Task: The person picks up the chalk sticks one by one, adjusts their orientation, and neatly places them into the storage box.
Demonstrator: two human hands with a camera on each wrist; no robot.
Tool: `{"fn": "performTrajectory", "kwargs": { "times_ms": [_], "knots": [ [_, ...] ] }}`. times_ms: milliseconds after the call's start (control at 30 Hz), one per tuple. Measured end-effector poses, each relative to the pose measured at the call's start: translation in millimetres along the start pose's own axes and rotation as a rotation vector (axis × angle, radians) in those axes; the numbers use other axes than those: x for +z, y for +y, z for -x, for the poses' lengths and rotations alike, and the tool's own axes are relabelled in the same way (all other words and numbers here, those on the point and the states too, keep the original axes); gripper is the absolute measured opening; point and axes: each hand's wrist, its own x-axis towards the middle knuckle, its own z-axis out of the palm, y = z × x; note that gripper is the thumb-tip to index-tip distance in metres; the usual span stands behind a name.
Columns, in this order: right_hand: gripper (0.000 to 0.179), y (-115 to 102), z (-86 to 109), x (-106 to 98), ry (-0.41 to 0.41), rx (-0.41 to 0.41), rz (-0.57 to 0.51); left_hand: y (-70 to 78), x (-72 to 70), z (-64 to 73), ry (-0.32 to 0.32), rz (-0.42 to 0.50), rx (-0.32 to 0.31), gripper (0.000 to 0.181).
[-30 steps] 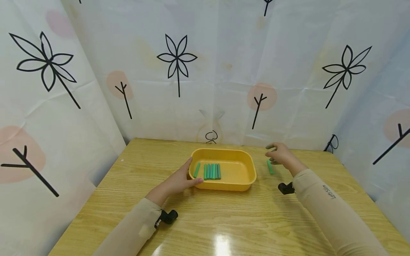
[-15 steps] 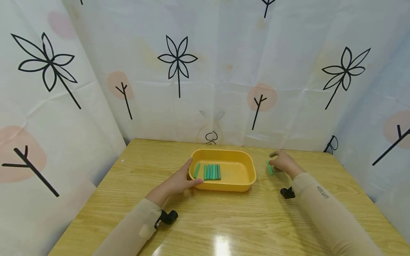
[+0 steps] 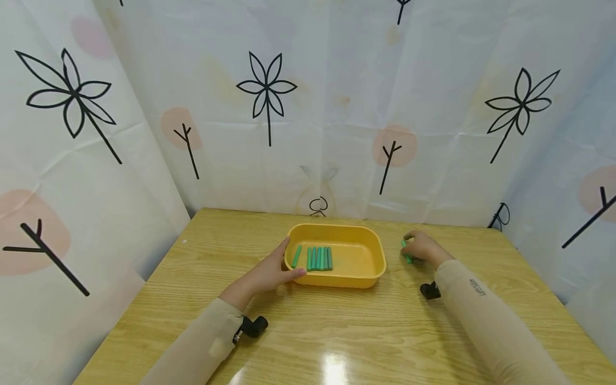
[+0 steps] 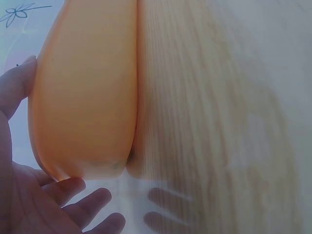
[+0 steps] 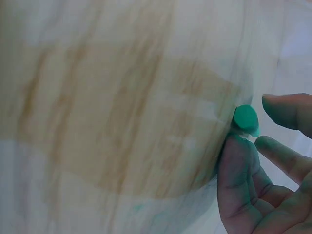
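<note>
My left hand (image 3: 267, 274) holds the left end of a yellow plastic tray (image 3: 356, 258), thumb at the front rim and fingers along the end wall. Inside the tray's left half lie several green and blue-green chalk sticks (image 3: 320, 259), most side by side and one slanted apart. To the right of the tray, my right hand (image 3: 422, 248) is over a green chalk stick (image 3: 404, 245) on the table. In the right wrist view the chalk's round end (image 5: 245, 119) sits between thumb and fingers, with a small gap at the thumb. Green dust coats the fingertips (image 5: 240, 156).
A wooden table (image 3: 308, 326) carries everything. Behind it and at both sides hangs a white curtain (image 3: 327, 107) printed with flowers and trees. A black cord (image 3: 500, 215) shows at the back right corner. Black wrist cameras (image 3: 254, 326) sit under both sleeves.
My right hand has come down and closer around the loose green chalk stick, its fingers drawing nearer together. The left hand and the tray have stayed in place.
</note>
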Motion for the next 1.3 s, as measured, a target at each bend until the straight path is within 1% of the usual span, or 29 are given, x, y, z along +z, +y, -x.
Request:
{"fn": "performTrajectory", "kwargs": {
  "times_ms": [200,333,433,667,800,900,1067,1300],
  "knots": [
    [0.06,-3.7,-2.8,0.4,-0.026,-0.017,0.13,0.2,0.1,0.2,0.004,0.007,0.005,0.108],
    [0.058,-4.6,-2.1,0.8,-0.033,-0.018,0.15,0.0,0.0,0.4,0.0,0.019,0.004,0.108],
    [0.058,-5.7,1.0,0.7,-0.036,-0.018,0.135,-0.3,-0.3,0.6,-0.003,0.025,0.005,0.108],
    [0.058,-8.7,12.2,1.7,-0.067,-0.008,0.024,-1.2,-0.7,0.6,-0.008,0.028,0.009,0.11],
    [0.058,-10.4,18.9,2.8,-0.079,-0.015,-0.013,-1.0,-0.9,0.5,-0.008,0.03,0.013,0.109],
    [0.059,-13.0,25.0,3.0,-0.079,-0.02,-0.016,-0.2,-0.7,0.9,-0.01,0.029,0.011,0.11],
    [0.058,-21.8,36.8,1.0,-0.099,-0.039,-0.069,-0.4,-0.3,0.8,-0.01,0.028,0.009,0.11],
    [0.061,-35.3,53.3,-7.1,-0.125,-0.103,-0.136,-1.3,0.7,-0.3,-0.006,0.031,0.009,0.109]
  ]
}}
